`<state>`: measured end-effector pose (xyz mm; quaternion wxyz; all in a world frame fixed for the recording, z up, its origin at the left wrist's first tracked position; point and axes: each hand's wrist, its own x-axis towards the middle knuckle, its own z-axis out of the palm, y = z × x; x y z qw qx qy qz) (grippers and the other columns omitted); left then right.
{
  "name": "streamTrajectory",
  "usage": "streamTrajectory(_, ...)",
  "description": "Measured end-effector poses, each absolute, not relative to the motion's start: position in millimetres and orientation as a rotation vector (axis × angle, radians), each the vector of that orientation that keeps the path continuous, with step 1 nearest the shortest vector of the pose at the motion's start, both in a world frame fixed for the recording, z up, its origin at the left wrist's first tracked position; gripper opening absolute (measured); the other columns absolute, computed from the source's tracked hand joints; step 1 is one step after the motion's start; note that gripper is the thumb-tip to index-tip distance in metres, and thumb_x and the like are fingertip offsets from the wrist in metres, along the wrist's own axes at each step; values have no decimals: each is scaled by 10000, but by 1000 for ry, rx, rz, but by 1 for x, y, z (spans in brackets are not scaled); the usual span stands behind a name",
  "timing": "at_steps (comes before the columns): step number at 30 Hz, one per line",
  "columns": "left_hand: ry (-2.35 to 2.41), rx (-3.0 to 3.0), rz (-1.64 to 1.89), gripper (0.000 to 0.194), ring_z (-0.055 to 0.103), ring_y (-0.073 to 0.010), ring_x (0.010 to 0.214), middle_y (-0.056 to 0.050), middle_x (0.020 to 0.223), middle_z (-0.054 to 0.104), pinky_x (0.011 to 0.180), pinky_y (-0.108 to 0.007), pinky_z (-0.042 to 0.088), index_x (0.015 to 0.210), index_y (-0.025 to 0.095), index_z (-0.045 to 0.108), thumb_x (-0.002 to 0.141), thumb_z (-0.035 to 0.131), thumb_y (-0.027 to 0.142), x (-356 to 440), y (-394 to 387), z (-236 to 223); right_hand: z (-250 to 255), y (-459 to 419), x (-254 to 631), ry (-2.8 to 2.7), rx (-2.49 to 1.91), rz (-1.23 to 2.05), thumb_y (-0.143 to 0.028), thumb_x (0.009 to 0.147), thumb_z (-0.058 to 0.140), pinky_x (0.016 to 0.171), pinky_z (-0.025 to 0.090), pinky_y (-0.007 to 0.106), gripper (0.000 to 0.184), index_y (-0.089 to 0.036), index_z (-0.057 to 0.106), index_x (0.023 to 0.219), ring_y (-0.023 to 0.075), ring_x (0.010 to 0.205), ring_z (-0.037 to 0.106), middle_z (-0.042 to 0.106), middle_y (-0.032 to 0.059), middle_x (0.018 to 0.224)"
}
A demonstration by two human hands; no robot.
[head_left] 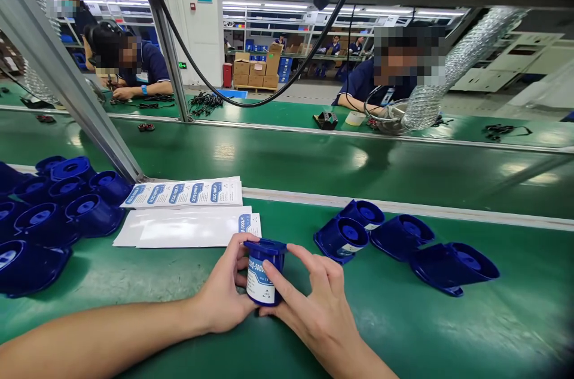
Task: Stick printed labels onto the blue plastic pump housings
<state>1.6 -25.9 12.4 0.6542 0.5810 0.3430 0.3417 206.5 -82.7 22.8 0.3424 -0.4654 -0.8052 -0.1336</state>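
A blue plastic housing [278,262] with a flat flange on top is held upright between my hands, low in the middle of the view. On its front is a blue-and-white printed label [259,286]. My left hand [228,286] wraps round the housing's left side, fingers behind it and thumb at its base. My right hand [316,295] grips from the right: the index finger touches the flange, the thumb lies on the label's edge, and other fingers reach the base. Behind the housing lie label sheets [183,228], one strip with a single label left at its right end.
Several blue housings [83,208] crowd the left of the green bench; several more [406,235], some labelled, lie at right. A printed label sheet [183,192] lies by a metal post [89,80]. A black cable [251,105] hangs in front. Co-workers [146,62] sit across the belt [269,149].
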Motion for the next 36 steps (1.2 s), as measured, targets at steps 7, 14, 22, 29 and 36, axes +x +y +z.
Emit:
streamTrajectory(7, 735, 1292, 768, 828, 719, -225, 1031, -92, 1279, 669, 759, -273, 576, 1330, 291, 354, 698, 853, 98, 2, -22, 13, 17, -84, 200, -2024, -1089, -216, -207, 1007, 783, 694, 371, 368, 383, -94, 697, 1363, 217, 787, 467, 606, 81, 894)
streamTrajectory(14, 747, 1270, 752, 843, 698, -184, 971, -51, 1217, 648, 712, -236, 563, 1331, 300, 367, 674, 825, 36, 1, -20, 9, 15, -85, 199, -2157, -928, -253, -73, 988, 768, 607, 281, 374, 294, 39, 687, 1248, 198, 688, 416, 616, 55, 697)
streamTrajectory(22, 750, 1314, 753, 811, 679, -188, 999, -56, 1225, 623, 772, -270, 573, 1324, 293, 358, 700, 815, 54, -1, -22, 13, 24, -77, 209, -2229, -934, -384, -258, 1080, 686, 625, 294, 376, 267, -65, 715, 1263, 207, 712, 459, 675, 66, 786)
streamTrajectory(29, 747, 1375, 771, 775, 688, -263, 1189, -88, 1331, 622, 842, -308, 564, 1339, 300, 380, 731, 779, 33, 0, -26, 8, 18, -76, 210, -2203, -922, -274, -227, 1046, 737, 615, 336, 365, 399, 9, 646, 1355, 208, 719, 487, 662, 72, 788)
streamTrajectory(36, 759, 1312, 730, 817, 710, -214, 1030, -62, 1234, 658, 797, -298, 577, 1329, 296, 365, 700, 813, 30, -2, -23, 12, 10, -82, 205, -2128, -917, -168, -165, 1032, 748, 594, 366, 349, 363, -4, 648, 1342, 193, 676, 477, 627, 41, 734)
